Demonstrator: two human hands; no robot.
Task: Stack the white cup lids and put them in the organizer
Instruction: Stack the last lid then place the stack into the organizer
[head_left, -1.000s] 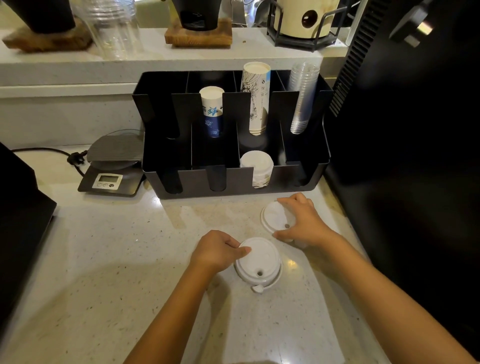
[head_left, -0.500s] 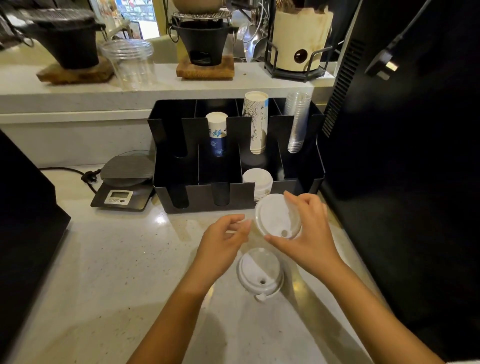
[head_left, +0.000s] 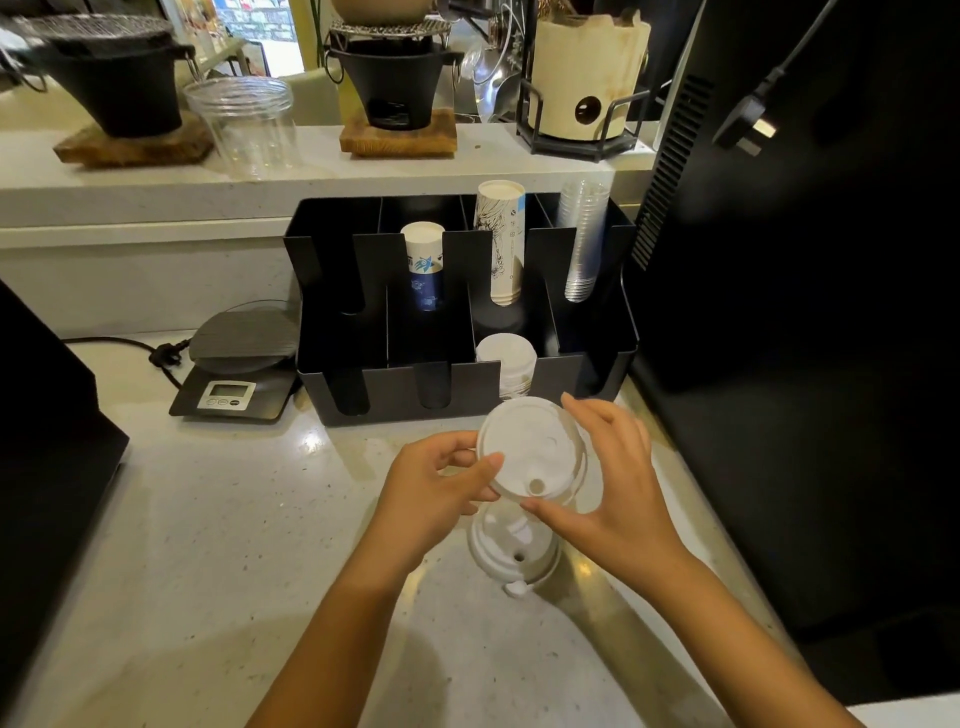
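I hold a white cup lid (head_left: 527, 449) in the air between both hands, above the counter. My left hand (head_left: 434, 491) grips its left rim and my right hand (head_left: 618, 488) grips its right and lower rim. Directly below, a second white lid (head_left: 514, 553) lies on the counter, its tab toward me. Just behind stands the black organizer (head_left: 374, 374). A stack of white lids (head_left: 506, 361) sits in its front row, third slot from the left.
The organizer's back row holds a blue-printed paper cup stack (head_left: 426, 265), a taller printed cup stack (head_left: 501, 239) and clear cups (head_left: 584, 239). A digital scale (head_left: 236, 364) sits left of it. A black machine (head_left: 805, 312) stands at the right, another black block (head_left: 47, 452) at the left.
My right hand lifted one lid off the counter and brought it over the other lid. My left hand left the lower lid and took hold of the raised lid's rim.
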